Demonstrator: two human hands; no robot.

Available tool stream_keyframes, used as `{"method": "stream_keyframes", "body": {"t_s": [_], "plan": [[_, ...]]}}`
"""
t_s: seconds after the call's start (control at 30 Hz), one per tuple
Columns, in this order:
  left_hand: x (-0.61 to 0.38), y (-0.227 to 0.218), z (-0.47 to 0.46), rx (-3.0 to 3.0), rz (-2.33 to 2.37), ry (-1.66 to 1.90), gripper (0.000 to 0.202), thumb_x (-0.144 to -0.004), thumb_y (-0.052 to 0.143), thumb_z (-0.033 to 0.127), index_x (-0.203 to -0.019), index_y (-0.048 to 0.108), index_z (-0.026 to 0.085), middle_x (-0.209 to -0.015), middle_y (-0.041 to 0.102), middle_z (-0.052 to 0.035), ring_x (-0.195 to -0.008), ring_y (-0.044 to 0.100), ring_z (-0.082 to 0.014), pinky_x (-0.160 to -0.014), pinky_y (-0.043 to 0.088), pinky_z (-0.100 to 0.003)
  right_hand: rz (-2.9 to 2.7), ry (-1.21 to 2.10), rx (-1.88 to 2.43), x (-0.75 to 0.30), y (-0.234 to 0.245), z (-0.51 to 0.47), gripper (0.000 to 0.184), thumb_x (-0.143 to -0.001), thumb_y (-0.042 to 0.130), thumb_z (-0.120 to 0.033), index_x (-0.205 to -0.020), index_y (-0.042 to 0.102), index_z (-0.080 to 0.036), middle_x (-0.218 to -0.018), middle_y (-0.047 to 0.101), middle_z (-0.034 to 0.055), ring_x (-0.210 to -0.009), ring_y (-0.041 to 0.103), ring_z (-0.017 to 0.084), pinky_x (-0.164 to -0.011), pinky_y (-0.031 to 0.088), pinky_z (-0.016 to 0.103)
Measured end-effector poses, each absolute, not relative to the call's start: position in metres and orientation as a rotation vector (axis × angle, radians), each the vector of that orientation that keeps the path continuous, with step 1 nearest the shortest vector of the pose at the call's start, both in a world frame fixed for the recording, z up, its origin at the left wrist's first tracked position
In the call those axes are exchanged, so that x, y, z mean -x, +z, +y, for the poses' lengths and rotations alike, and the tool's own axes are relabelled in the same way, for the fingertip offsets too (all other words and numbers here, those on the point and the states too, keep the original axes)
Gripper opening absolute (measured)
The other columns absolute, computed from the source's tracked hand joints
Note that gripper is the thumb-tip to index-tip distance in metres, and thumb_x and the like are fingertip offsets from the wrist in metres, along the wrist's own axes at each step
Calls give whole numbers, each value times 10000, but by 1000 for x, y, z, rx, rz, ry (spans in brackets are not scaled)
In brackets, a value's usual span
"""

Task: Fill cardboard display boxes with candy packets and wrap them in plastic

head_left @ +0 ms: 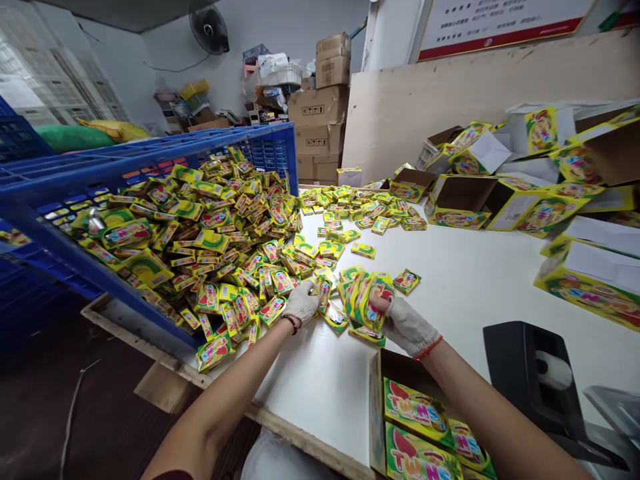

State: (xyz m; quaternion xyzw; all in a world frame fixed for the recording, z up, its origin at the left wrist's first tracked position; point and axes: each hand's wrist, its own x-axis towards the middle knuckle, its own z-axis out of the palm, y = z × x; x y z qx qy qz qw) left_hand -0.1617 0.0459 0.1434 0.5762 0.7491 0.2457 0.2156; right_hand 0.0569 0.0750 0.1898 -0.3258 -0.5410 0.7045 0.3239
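Reference: clock read from the centre of the view.
Bench: white top [445, 267], bordered by a raw wooden edge [305, 440] running from 6 o'clock up to 8.
Room, rear: brown cartons [317, 107] stacked at 12; wall fan [209, 30] at 11; pale board [400, 113] at 2, a red-bordered sign [500, 27] above it.
Room, left: green sack [75, 138] between 9 and 10; dark floor [45, 420] at 8.
Crate: blue plastic [270, 133], at 9 to 11, on its side, mouth toward the bench.
Small packs, bulk: yellow-green printed heap [200, 220] at 9, spilling from the crate onto the bench; loose ones reach 1 o'clock.
Right hand: gloved, fingertips bare [385, 310], at 4 to 5, gripping a row of small packs [363, 297] held face to face.
Left hand: gloved [316, 298], beaded at the wrist, at 6, fingers against a standing pack [324, 291]; whether closed on it, cannot tell.
Carton: open [376, 413], at 5, holding larger boxes [420, 457] marked TWINS.
Display boxes: several [513, 207], some open, at 2 to 4.
Tape dispenser: black [515, 373], at 4.
Open room: white surface between loose packs and display boxes at 3; another stretch at 6, between left forearm and carton.
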Motion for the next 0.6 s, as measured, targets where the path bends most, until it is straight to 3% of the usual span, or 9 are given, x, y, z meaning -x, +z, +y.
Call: {"method": "stream_keyframes", "body": {"t_s": [0.13, 0.27, 0.33, 0.43, 0.5, 0.6], "plan": [[170, 158, 38, -1874, 1784, 524, 66, -753, 661, 191, -796, 709, 204, -848, 725, 6, -880, 643, -181, -766, 477, -219, -2464, 1089, 942, -40, 202, 55, 343, -601, 784, -308, -898, 678, -174, -1190, 655, 121, -1042, 632, 294, -949, 512, 428], [169, 155, 29, -1975, 1603, 268, 59, -684, 742, 179, -645, 707, 207, -602, 663, 51, -682, 634, -145, -654, 473, -202, -3135, 527, 984, -16, 193, 22, 453, -643, 733, -282, -1077, 667, -169, -1180, 654, 156, -1081, 626, 338, -934, 491, 440], [171, 151, 29, -1976, 1692, 208, 75, -785, 688, 199, -722, 728, 199, -695, 704, 25, -746, 658, -158, -714, 497, -234, -3293, 417, 1051, -8, 185, 10, 471, -677, 718, -309, -1121, 640, -173, -1127, 674, 154, -1005, 659, 337, -857, 505, 432], [179, 145, 34, -1948, 1927, 137, 150, -918, 611, 262, -974, 705, 159, -1020, 718, -65, -973, 661, -203, -895, 520, -370, -3363, 301, 1049, -2, 178, 0, 516, -688, 710, -308, -1177, 607, -178, -1148, 663, 166, -987, 666, 358, -793, 509, 434], [183, 142, 38, -1935, 2027, 64, 245, -926, 633, 307, -1103, 657, 140, -1165, 671, -103, -1089, 632, -238, -966, 505, -465, -3387, 259, 1047, 0, 176, -3, 614, -708, 698, -290, -1296, 554, -185, -1203, 637, 186, -1002, 662, 381, -778, 515, 458], [186, 140, 43, -1960, 2053, -22, 351, -878, 686, 285, -1188, 626, 132, -1230, 636, -153, -1171, 604, -309, -998, 483, -516, -3430, 231, 1032, 2, 171, -8, 830, -681, 723, -244, -1454, 427, -187, -1282, 595, 227, -1039, 648, 413, -790, 519, 494]]}}
